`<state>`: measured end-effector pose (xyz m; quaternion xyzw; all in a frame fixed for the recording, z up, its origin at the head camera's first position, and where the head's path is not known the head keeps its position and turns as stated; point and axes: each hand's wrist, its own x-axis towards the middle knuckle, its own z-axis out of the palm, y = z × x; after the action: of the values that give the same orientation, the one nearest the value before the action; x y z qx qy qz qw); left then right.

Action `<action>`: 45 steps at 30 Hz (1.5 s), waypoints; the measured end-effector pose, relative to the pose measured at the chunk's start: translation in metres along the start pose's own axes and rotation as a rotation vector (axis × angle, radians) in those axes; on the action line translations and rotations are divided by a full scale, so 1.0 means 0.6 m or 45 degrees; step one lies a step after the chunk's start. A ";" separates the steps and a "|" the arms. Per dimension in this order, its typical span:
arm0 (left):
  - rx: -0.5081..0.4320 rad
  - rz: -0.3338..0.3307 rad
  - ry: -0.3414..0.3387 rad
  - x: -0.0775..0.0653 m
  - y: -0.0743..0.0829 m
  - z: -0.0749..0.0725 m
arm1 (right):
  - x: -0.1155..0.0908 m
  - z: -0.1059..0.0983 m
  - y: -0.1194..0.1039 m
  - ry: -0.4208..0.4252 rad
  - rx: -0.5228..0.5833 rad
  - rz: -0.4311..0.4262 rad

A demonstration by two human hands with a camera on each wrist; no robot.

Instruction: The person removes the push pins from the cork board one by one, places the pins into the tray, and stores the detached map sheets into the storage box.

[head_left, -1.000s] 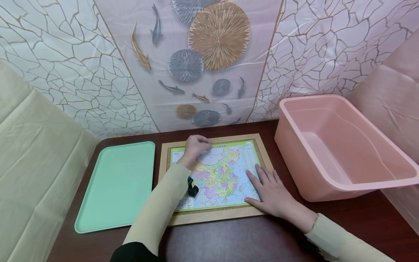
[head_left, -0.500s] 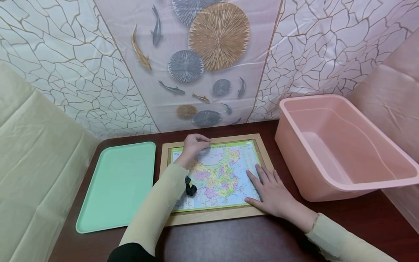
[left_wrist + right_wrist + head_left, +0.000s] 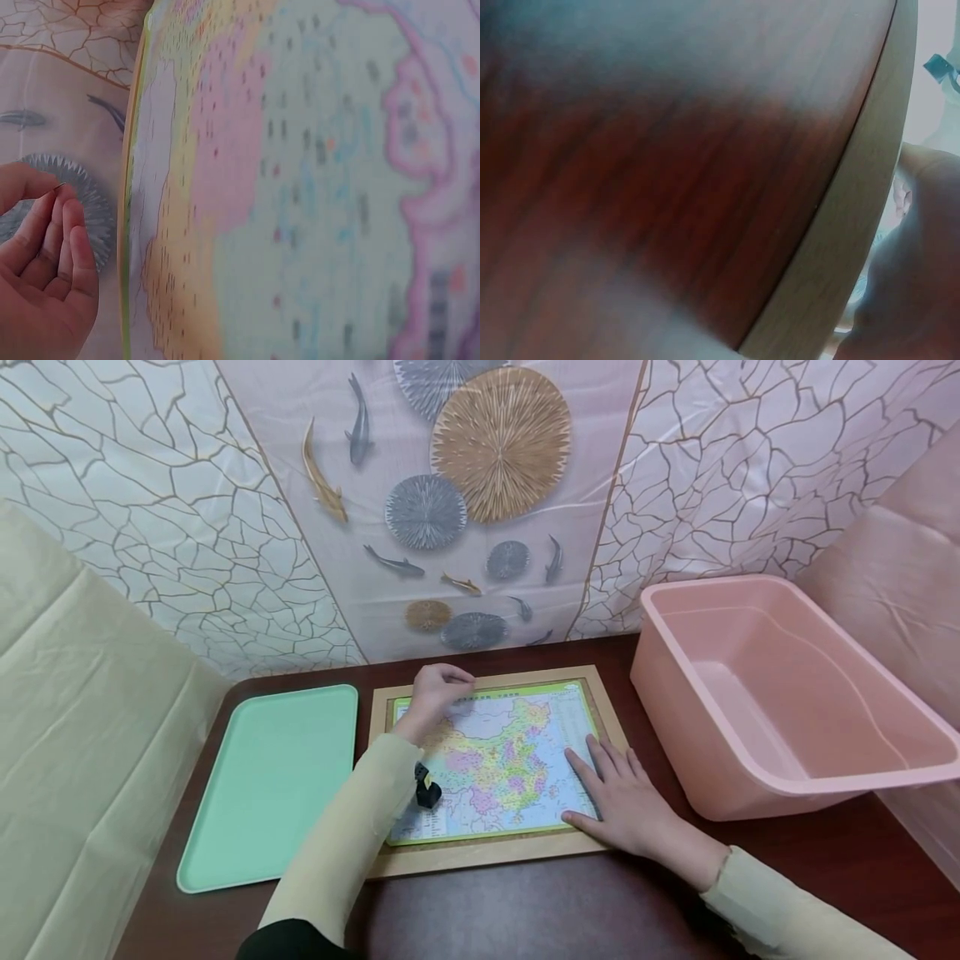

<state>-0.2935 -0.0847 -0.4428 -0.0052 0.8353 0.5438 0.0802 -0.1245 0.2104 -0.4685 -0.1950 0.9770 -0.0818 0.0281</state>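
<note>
A colourful printed map (image 3: 487, 752) with a green border lies on a cork board with a pale wooden frame (image 3: 487, 858). At the board's far edge, left of centre, is my left hand (image 3: 437, 695). In the left wrist view that hand (image 3: 52, 262) brings thumb and fingertips together, and a tiny thin dark pointed thing (image 3: 60, 186) shows between them; I cannot tell its kind. My right hand (image 3: 622, 797) rests with fingers spread on the map's right edge and the frame. The right wrist view shows this hand (image 3: 915, 262) dark beside the wooden frame (image 3: 840, 202).
A mint-green tray (image 3: 270, 785) lies left of the board on the dark red-brown table (image 3: 810, 877). To the right stands a deep pink plastic tub (image 3: 705, 727). Patterned cloth (image 3: 480, 577) hangs behind the table. A black wrist strap piece (image 3: 427, 789) shows at my left sleeve.
My left hand has moved slightly left along the board's far edge, fingertips still together. The right hand, board, tray and tub stay put.
</note>
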 end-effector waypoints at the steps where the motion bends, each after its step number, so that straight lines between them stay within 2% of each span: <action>1: -0.012 -0.004 -0.004 -0.001 0.000 -0.003 | 0.000 -0.001 0.000 0.000 -0.002 -0.001; 7: -0.011 -0.026 -0.003 -0.001 -0.007 -0.019 | 0.000 0.000 0.002 0.003 -0.005 0.000; 17: 0.070 0.014 0.043 -0.005 -0.014 -0.040 | 0.001 0.002 0.004 0.010 -0.004 -0.003; 26: 0.097 -0.036 0.078 -0.013 -0.017 -0.062 | 0.001 0.002 0.004 0.008 0.004 -0.002; 34: 0.132 -0.051 0.117 -0.014 -0.030 -0.084 | 0.000 0.002 0.003 0.008 0.002 -0.001; 45: 0.075 -0.055 0.116 -0.023 -0.056 -0.116 | 0.000 0.004 0.004 0.007 0.000 -0.001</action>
<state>-0.2856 -0.1631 -0.4438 -0.0458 0.8534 0.5165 0.0539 -0.1254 0.2119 -0.4712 -0.1953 0.9769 -0.0825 0.0254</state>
